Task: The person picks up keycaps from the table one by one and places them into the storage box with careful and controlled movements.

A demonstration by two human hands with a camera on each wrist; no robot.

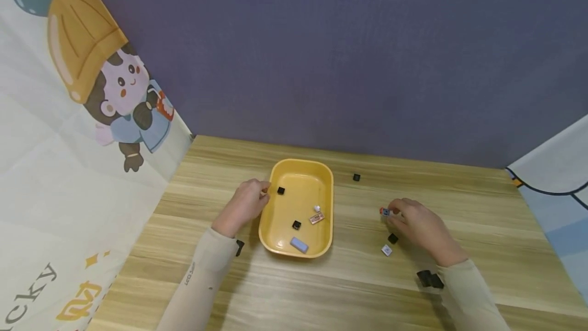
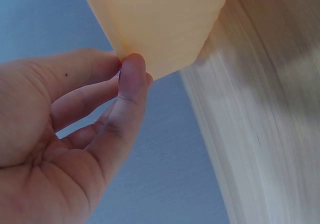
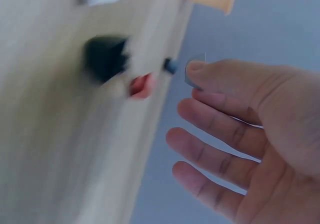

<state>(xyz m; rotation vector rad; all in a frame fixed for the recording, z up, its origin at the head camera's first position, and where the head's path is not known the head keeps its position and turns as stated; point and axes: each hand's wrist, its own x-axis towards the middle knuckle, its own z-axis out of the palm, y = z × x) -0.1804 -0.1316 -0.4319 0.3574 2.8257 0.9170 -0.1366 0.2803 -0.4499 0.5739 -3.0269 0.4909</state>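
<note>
A yellow tray stands on the wooden table. My left hand pinches its left rim between thumb and fingers, plain in the left wrist view too. Right of the tray, my right hand pinches a small bluish-grey keycap between thumb and index finger; the other fingers are apart. In the tray lie black keycaps, a lavender bar-shaped keycap, a patterned orange-and-white keycap and a small white piece. A red piece lies on the table near my right hand.
A black keycap and a white keycap lie below my right hand. Dark pieces sit by the right sleeve, another by the left. One black keycap lies farther back, before a dark blue partition.
</note>
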